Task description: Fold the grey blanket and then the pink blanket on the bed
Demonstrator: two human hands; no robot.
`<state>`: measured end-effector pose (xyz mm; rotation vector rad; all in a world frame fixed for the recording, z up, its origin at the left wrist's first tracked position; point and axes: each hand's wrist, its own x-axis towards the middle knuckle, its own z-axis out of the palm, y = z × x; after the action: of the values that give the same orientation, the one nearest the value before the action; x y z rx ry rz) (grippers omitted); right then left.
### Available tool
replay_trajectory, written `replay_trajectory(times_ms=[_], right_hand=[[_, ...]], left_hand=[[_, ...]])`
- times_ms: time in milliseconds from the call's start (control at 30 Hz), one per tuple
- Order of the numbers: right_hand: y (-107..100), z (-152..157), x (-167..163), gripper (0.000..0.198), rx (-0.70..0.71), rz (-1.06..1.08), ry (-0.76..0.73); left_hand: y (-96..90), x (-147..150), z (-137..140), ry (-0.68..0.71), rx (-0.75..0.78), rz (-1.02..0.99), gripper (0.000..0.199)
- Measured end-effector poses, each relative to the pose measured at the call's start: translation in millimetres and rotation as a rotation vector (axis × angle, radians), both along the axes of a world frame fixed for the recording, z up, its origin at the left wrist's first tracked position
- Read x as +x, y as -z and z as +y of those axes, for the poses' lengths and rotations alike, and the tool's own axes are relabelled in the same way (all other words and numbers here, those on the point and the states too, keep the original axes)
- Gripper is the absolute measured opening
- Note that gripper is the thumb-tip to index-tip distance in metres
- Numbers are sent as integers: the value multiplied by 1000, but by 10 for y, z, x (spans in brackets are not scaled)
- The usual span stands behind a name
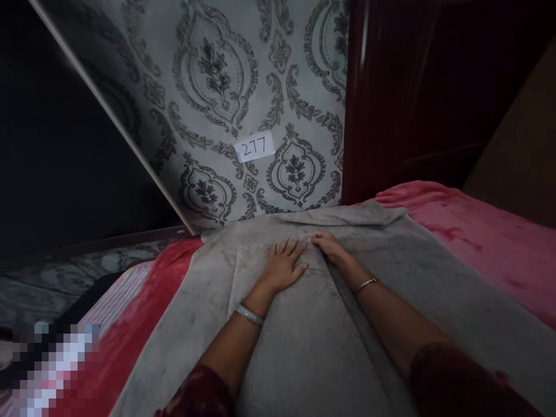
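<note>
A large grey plush blanket lies spread out before me, with one long section folded over into a layered strip down its middle. My left hand rests flat on this folded part near its far end, fingers spread. At the far right corner of the fold, my right hand pinches the blanket's edge between thumb and fingers. Along the strip's right side the edge stands slightly raised, with a dark shadow beneath it. Toward the wall the blanket's far border is bunched into a loose crease.
Under the grey blanket shows a red and pink cover, with a striped cloth at left. Beyond stands a patterned wall bearing a paper label reading 277. A dark red glossy panel rises at right; a dark screen-like panel leans left.
</note>
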<state>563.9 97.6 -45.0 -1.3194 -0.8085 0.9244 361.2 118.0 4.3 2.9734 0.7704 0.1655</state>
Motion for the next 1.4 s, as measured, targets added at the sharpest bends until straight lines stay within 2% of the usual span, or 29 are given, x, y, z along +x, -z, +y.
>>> replay_trajectory(times_ms=[100, 233, 300, 367, 500, 533, 567, 600, 700, 767, 833, 900, 1033, 1067, 1133, 1267, 1333, 1400], right_hand=[[-9, -28, -5, 19, -6, 28, -14], [-4, -34, -6, 20, -21, 44, -23], [-4, -34, -6, 21, -21, 46, -25], [-5, -36, -5, 23, -18, 45, -23], [1, -41, 4, 25, -11, 42, -26], [5, -41, 8, 24, -11, 40, -28], [10, -40, 10, 23, -12, 38, -28], [14, -39, 12, 22, -14, 35, -28], [13, -35, 12, 22, -22, 27, -27], [5, -35, 9, 24, -28, 27, -29], [-1, -36, 9, 26, -35, 29, -25], [0, -37, 15, 26, -42, 35, -15], [18, -37, 33, 25, -48, 46, -1], [21, -38, 36, 25, -48, 48, -4], [22, -39, 40, 24, -47, 51, -13], [13, -40, 39, 23, -37, 50, -18], [11, -35, 38, 22, -32, 53, -18], [16, -26, 38, 21, -24, 59, -17]], left_hand=[[8, 2, -5, -23, 7, -30, 70], [-4, -13, -57, -184, 17, 22, 81], [-26, -84, -173, -169, -20, 61, 80], [-63, -213, -372, -44, -83, 82, 80], [-189, -511, -765, 384, -231, 89, 79], [-222, -563, -787, 443, -248, 79, 76], [-249, -602, -760, 443, -244, 62, 73], [-264, -629, -688, 373, -219, 36, 70], [-220, -673, -311, -80, -66, -15, 69], [-132, -701, -75, -283, 3, 35, 72], [-47, -729, 60, -334, 21, 88, 74], [-2, -745, 103, -322, 21, 97, 74], [-33, -725, -7, -334, -11, 87, 73], [-49, -721, -93, -310, -28, 88, 74], [-79, -739, -372, -173, -70, 83, 76], [-175, -894, -1255, 317, -188, 67, 85], [-260, -962, -1623, 571, -261, 97, 71], [-350, -940, -1760, 732, -329, 122, 59]])
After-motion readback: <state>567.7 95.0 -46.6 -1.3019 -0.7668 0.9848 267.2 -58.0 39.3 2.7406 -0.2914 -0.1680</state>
